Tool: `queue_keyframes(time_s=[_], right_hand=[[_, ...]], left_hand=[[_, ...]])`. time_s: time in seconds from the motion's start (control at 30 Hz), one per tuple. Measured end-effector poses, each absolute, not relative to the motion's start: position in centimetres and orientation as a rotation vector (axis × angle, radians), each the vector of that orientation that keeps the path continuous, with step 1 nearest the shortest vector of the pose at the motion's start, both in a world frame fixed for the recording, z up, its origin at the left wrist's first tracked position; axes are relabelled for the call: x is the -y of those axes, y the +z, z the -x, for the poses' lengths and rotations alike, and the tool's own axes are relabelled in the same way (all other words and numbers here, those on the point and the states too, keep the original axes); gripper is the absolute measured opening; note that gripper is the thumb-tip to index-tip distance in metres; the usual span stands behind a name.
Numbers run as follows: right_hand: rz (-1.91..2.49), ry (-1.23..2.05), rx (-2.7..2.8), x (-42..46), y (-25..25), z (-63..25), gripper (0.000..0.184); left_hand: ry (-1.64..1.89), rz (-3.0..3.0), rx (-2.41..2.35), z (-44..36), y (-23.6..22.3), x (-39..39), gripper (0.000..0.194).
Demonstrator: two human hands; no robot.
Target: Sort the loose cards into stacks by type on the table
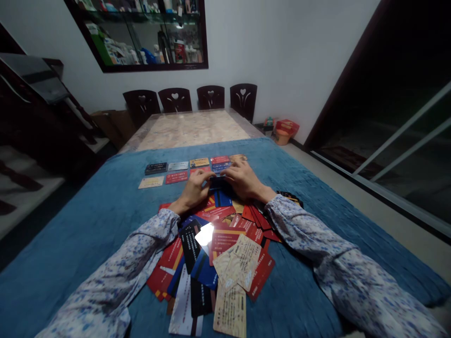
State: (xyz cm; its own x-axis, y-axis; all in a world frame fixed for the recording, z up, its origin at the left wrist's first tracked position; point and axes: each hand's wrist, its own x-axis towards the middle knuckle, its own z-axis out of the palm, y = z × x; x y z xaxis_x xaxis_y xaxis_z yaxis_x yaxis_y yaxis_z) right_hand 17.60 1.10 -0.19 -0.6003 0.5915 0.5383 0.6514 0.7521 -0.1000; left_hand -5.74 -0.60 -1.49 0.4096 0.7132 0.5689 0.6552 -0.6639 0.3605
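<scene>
My left hand (195, 190) and my right hand (244, 180) meet above the far side of a loose heap of cards. Between their fingertips is a dark card (217, 180), seen almost edge-on, with both hands closed on it. Below them, red, blue, black, white and beige cards overlap in the heap, among them a beige printed card (230, 312) and a blue card (222, 199). Just beyond my hands lie rows of cards, including a black stack (156, 168), a silver card (178, 166), a yellow card (199, 162) and a red card (176, 177). My fingers partly cover the rows' right side.
A blue cloth (116, 202) covers the near part of the table, with a pale patterned top (197, 126) showing farther off. Several dark chairs (175, 99) stand at the far end. A red and orange container (284, 131) sits on the floor at right.
</scene>
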Motion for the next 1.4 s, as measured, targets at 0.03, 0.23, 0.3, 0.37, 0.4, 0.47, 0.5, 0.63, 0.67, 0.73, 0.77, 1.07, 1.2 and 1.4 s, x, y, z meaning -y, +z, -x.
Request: queue_keyframes(time_s=[0.03,0.23,0.3,0.37,0.4,0.47,0.5,0.63,0.67,0.73,0.77,1.07,1.2,1.4], right_hand=[[0.94,-0.145,2.395,-1.1,-0.2,-17.7,0.027],[1.011,-0.156,2.433,-1.2,-0.3,-18.0,0.024],[1.038,-0.175,2.447,-1.2,-0.4,-18.1,0.027],[1.062,-0.188,2.464,-1.1,-0.5,-18.1,0.035],[1.076,-0.188,2.474,-1.1,-0.5,-18.1,0.04],[1.114,-0.182,2.49,-1.0,-0.5,-18.1,0.047],[1.134,-0.177,2.498,-1.0,-0.6,-18.1,0.049],[1.18,-0.137,2.534,-1.0,-0.7,-18.0,0.053],[1.181,-0.125,2.539,-1.1,-0.8,-18.0,0.054],[1.18,-0.102,2.542,-1.2,-0.9,-18.0,0.056],[1.179,-0.091,2.542,-1.2,-0.9,-18.0,0.056],[1.219,-0.043,2.567,-1.5,-0.9,-18.2,0.058],[1.189,-0.037,2.561,-1.7,-1.1,-18.4,0.056],[1.156,-0.015,2.555,-2.3,-1.5,-18.7,0.057]], left_hand=[[1.096,-2.57,-1.258,5.8,-1.5,0.6,0.032],[1.079,-2.57,-1.286,6.1,-1.6,0.4,0.031],[1.058,-2.577,-1.297,6.1,-1.6,0.4,0.031],[1.022,-2.593,-1.314,6.1,-1.6,0.4,0.032],[1.002,-2.6,-1.328,6.0,-1.6,0.4,0.033],[0.958,-2.607,-1.369,6.0,-1.6,0.5,0.037],[0.934,-2.607,-1.395,6.0,-1.6,0.5,0.039],[0.858,-2.594,-1.468,5.9,-1.8,0.5,0.043],[0.847,-2.59,-1.475,5.9,-1.9,0.5,0.044],[0.83,-2.58,-1.488,5.9,-2.0,0.4,0.045],[0.821,-2.576,-1.496,5.9,-2.1,0.4,0.046],[0.788,-2.575,-1.456,6.0,-2.6,0.0,0.056],[0.803,-2.59,-1.451,6.2,-2.8,-0.2,0.056],[0.827,-2.606,-1.411,6.4,-3.0,-0.4,0.055]])
